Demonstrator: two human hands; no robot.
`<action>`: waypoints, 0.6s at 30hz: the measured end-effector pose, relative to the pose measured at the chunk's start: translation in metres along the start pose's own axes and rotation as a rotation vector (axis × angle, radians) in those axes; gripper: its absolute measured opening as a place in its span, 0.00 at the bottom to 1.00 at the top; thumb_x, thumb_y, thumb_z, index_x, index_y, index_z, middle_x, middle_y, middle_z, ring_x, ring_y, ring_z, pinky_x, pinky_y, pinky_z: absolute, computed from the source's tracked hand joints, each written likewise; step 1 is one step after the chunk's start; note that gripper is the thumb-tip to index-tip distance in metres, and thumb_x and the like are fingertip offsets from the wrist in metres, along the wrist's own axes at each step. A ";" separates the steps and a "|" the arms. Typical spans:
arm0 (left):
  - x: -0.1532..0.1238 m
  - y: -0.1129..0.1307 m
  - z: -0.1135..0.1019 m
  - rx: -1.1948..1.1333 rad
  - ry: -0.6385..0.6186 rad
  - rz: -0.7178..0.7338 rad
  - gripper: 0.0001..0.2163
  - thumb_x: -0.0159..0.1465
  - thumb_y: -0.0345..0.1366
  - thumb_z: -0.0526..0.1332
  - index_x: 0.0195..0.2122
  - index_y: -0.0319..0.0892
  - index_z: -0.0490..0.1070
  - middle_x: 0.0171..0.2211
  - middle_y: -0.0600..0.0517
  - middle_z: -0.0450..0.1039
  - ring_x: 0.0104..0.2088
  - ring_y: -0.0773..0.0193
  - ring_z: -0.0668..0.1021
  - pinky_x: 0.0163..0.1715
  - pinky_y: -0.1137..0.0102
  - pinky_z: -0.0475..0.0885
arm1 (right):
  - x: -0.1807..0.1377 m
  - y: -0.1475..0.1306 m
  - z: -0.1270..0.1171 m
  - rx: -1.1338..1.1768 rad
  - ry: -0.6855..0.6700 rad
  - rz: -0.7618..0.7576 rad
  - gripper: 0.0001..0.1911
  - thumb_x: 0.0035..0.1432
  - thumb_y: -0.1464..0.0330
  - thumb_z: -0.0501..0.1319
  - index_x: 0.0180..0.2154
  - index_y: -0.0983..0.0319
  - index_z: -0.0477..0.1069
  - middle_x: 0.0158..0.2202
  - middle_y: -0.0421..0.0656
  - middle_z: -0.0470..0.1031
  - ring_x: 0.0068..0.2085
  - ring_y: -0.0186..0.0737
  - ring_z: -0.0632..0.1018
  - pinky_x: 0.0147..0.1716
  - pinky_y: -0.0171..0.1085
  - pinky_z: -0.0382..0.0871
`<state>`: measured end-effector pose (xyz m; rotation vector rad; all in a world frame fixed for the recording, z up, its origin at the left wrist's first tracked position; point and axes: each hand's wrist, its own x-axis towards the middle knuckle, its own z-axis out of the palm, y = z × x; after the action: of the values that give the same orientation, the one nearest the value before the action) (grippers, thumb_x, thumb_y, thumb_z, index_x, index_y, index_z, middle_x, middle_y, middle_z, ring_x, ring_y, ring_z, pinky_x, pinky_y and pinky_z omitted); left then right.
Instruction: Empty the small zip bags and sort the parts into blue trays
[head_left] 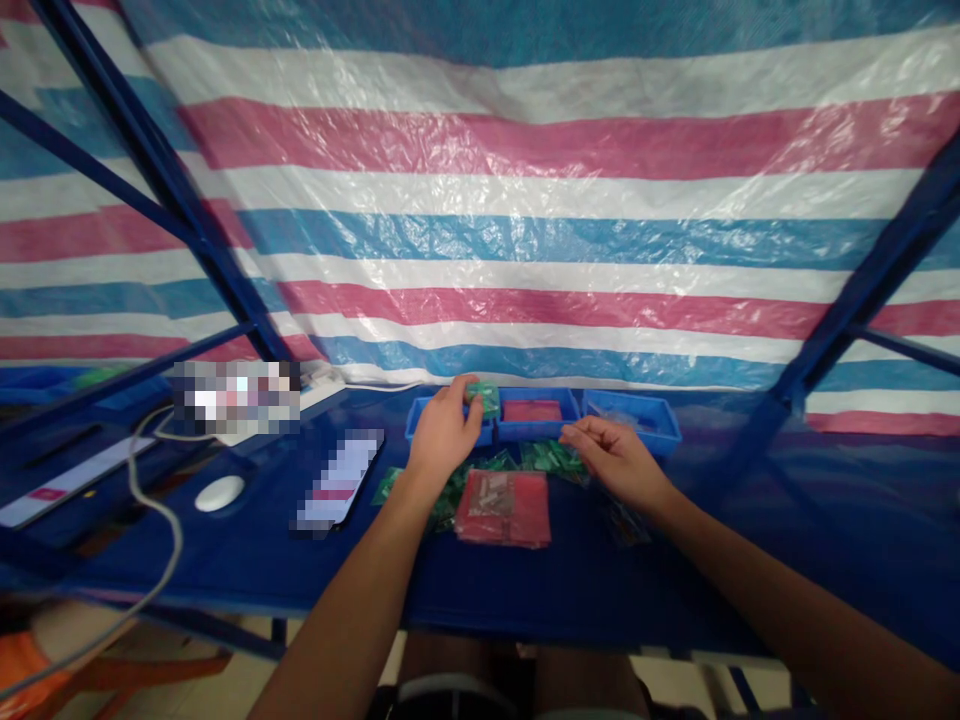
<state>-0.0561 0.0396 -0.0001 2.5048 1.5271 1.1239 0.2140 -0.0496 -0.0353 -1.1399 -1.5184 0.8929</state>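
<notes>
green packet (485,396) pinched in left hand (444,432) fingers, held over left compartment of blue plastic tray (420,420). right hand (616,460) loosely curled, fingertips together above loose green packets (551,457); grip on anything there impossible to tell. red packets (504,507) stacked on blue table (750,540) just below both hands, more red (531,410) in tray's middle compartment. white mouse (220,492) and phone (337,478) well to the left. striped tarp (525,200) behind.

pixelated phone (337,480), blurred-out patch (236,397), green packets (450,495) partly behind left hand (444,432)
</notes>
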 end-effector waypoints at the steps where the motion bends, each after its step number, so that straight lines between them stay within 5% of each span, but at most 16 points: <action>1: 0.000 -0.003 0.001 0.017 -0.007 -0.013 0.16 0.74 0.38 0.57 0.61 0.43 0.70 0.39 0.47 0.80 0.42 0.53 0.83 0.49 0.61 0.77 | -0.002 0.000 0.002 -0.108 -0.011 -0.066 0.22 0.70 0.48 0.61 0.35 0.59 0.75 0.21 0.35 0.63 0.22 0.34 0.63 0.24 0.36 0.55; 5: 0.000 -0.010 0.005 0.053 -0.071 -0.036 0.16 0.74 0.38 0.56 0.59 0.43 0.75 0.51 0.43 0.81 0.51 0.53 0.83 0.57 0.61 0.75 | -0.008 -0.004 0.011 -0.477 -0.082 -0.305 0.13 0.73 0.58 0.59 0.38 0.57 0.76 0.28 0.40 0.74 0.28 0.40 0.74 0.31 0.40 0.65; 10: 0.001 -0.019 0.000 0.111 -0.084 -0.095 0.17 0.75 0.35 0.53 0.61 0.43 0.74 0.57 0.41 0.78 0.54 0.51 0.82 0.59 0.59 0.74 | -0.005 -0.003 0.018 -0.562 -0.118 -0.469 0.06 0.72 0.66 0.59 0.43 0.56 0.76 0.39 0.47 0.80 0.43 0.49 0.79 0.46 0.48 0.74; 14: 0.002 -0.029 -0.003 0.107 -0.169 -0.153 0.19 0.73 0.34 0.57 0.64 0.42 0.69 0.50 0.42 0.82 0.49 0.49 0.84 0.52 0.59 0.76 | 0.000 0.001 0.014 -0.604 -0.110 -0.524 0.10 0.71 0.68 0.60 0.50 0.57 0.77 0.46 0.50 0.82 0.50 0.53 0.80 0.54 0.53 0.74; 18: 0.002 -0.032 -0.005 0.076 -0.202 -0.126 0.12 0.72 0.37 0.60 0.53 0.43 0.76 0.44 0.45 0.84 0.46 0.52 0.84 0.50 0.62 0.77 | 0.001 0.008 0.011 -0.711 -0.185 -0.519 0.21 0.67 0.67 0.66 0.61 0.58 0.75 0.59 0.53 0.79 0.60 0.57 0.77 0.63 0.58 0.69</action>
<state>-0.0832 0.0562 -0.0066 2.4392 1.6716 0.7838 0.2054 -0.0467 -0.0454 -1.0629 -2.2418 0.0892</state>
